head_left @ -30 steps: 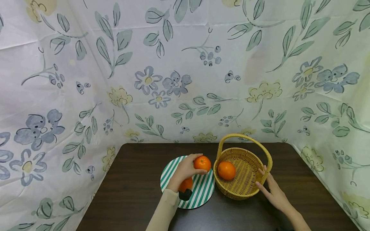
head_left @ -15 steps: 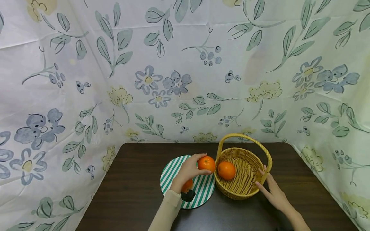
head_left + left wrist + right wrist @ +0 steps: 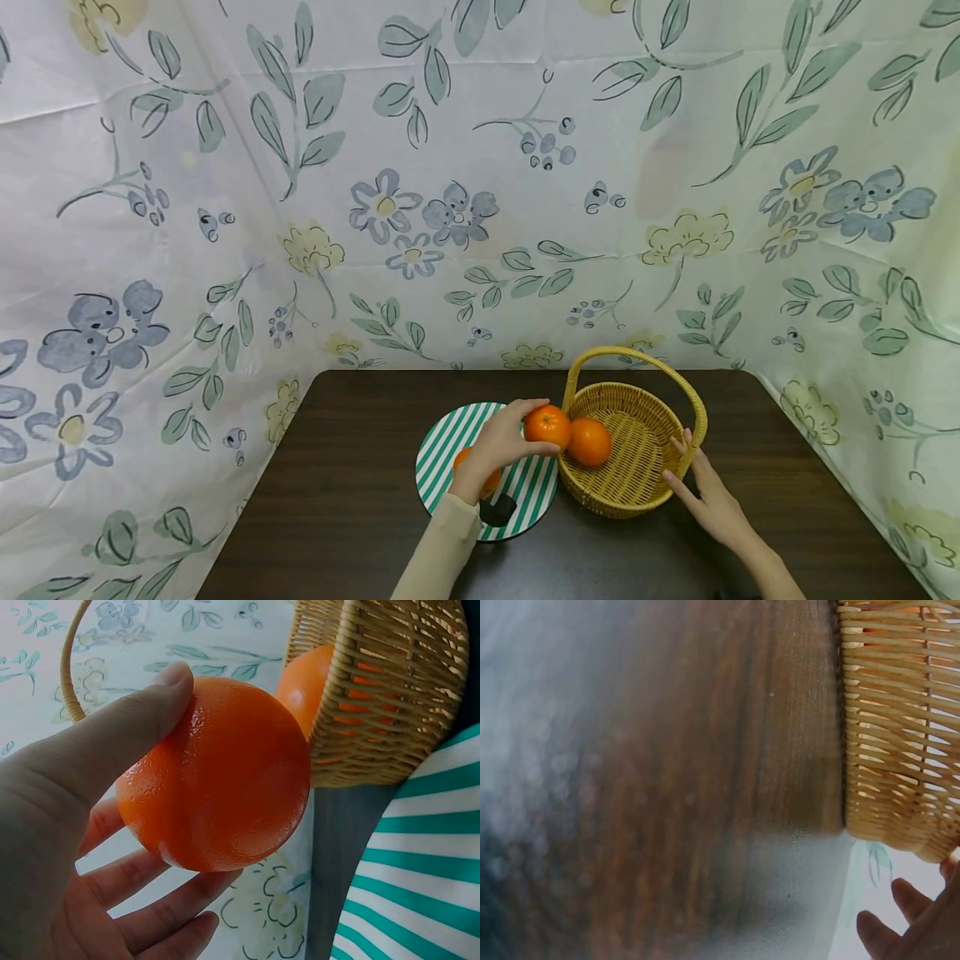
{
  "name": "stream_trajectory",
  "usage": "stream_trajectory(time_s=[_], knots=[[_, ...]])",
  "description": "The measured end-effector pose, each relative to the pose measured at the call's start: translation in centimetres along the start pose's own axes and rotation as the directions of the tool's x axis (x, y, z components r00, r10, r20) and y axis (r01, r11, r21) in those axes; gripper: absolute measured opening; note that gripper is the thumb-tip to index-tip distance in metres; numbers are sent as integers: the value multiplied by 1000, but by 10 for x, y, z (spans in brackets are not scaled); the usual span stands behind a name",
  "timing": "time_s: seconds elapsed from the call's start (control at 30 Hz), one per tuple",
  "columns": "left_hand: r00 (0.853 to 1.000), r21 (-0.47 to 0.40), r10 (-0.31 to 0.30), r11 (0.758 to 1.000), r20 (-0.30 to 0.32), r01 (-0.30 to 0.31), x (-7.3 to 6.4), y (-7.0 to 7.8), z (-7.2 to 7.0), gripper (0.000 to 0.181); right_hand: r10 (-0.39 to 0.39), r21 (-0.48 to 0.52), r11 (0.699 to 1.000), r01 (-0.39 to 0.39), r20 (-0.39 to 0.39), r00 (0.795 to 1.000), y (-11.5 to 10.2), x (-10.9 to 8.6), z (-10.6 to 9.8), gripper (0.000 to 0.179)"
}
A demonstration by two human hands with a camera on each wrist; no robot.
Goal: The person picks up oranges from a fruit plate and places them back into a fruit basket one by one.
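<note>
My left hand [image 3: 501, 442] grips an orange [image 3: 547, 428] between thumb and fingers, just above the left rim of a wicker basket [image 3: 637, 492]. In the left wrist view the thumb [image 3: 142, 712] presses one side of the fruit, with fingertips on its far side. A second orange [image 3: 590, 442] lies inside the basket by its left wall. Another orange [image 3: 492, 483] sits on a green-and-white striped round plate [image 3: 438, 467], partly hidden by my left wrist. My right hand [image 3: 708, 500] rests against the basket's right side near the handle base, its fingers fairly straight.
The basket's tall arched handle [image 3: 633, 353] rises above it. Plate and basket stand side by side on a dark wooden table [image 3: 315, 500]. A floral cloth [image 3: 480, 292] hangs behind and around the table. A small black object [image 3: 498, 510] is at my left wrist.
My left hand has carried the orange to the right, from over the plate to the basket's left rim. More of the plate's orange shows left of the wrist. My right hand stays in place.
</note>
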State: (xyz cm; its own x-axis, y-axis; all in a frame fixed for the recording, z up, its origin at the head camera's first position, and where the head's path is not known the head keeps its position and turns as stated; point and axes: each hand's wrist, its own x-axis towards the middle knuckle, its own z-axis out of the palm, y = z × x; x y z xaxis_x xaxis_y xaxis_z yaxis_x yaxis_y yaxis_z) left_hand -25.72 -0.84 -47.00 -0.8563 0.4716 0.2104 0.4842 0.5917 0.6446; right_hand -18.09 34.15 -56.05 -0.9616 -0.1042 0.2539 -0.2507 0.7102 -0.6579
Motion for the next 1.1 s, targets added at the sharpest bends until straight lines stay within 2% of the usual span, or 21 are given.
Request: stream_trajectory(time_s=[0.5, 0.77, 1.0, 1.1], knots=[[999, -16, 27, 1000, 35, -26, 1, 23, 7, 72, -3, 10, 1000, 3, 4, 1000, -1, 0, 0, 65], [997, -3, 37, 999, 62, -37, 3, 33, 15, 71, 3, 1, 1000, -3, 6, 1000, -1, -1, 0, 65], [993, -3, 86, 996, 80, -86, 6, 38, 26, 72, 2, 10, 1000, -2, -1, 1000, -1, -1, 1, 65], [993, -2, 87, 996, 83, -87, 7, 39, 30, 72, 1, 8, 1000, -1, -2, 1000, -1, -1, 1, 65]])
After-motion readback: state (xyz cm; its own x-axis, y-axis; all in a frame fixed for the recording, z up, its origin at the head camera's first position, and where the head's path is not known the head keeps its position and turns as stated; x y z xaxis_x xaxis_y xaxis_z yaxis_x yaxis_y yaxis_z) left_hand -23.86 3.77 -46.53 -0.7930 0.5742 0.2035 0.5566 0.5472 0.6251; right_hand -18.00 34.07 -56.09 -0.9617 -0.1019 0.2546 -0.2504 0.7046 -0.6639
